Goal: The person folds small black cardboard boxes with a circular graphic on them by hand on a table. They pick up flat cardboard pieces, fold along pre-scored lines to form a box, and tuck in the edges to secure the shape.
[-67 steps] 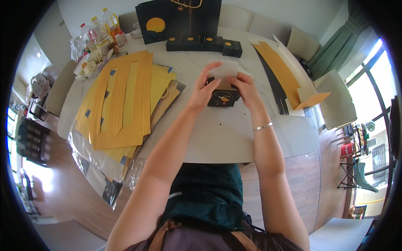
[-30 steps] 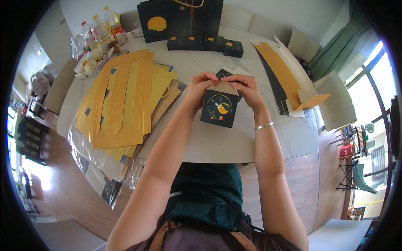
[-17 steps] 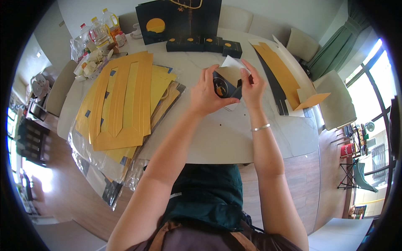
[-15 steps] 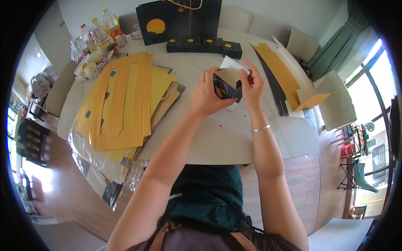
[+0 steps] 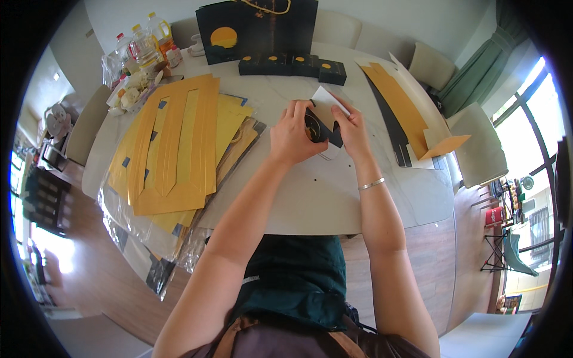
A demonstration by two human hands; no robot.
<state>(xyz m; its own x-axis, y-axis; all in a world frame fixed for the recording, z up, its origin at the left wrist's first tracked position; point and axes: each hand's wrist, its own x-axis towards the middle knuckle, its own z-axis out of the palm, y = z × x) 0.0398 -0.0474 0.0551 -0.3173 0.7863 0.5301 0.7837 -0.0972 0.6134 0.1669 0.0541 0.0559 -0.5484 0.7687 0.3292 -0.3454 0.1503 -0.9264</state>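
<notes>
Between my hands is a small black folding box (image 5: 314, 127) with a gold round motif. Its pale inside and a white flap (image 5: 324, 97) show on the far side. My left hand (image 5: 289, 135) grips the box from the left, thumb along the near edge and fingers over the far edge. My right hand (image 5: 354, 132) pinches a panel on the right, its thumb against the pale inner face. Part of the box is hidden behind my fingers. Beyond it stand several finished-looking small black boxes (image 5: 302, 67) in a row, each with a gold spot.
A stack of gold die-cut cardboard sheets (image 5: 205, 143) with plastic wrap covers the left side. Flat gold and black card pieces (image 5: 401, 104) lie at the right. A large black paper bag (image 5: 256, 36) stands at the back, near oil bottles (image 5: 142, 46) and white flowers (image 5: 128, 98).
The white flap has turned and narrowed in view. My right-hand fingers have drawn in from spread to bent against the panel, and the box has tilted slightly.
</notes>
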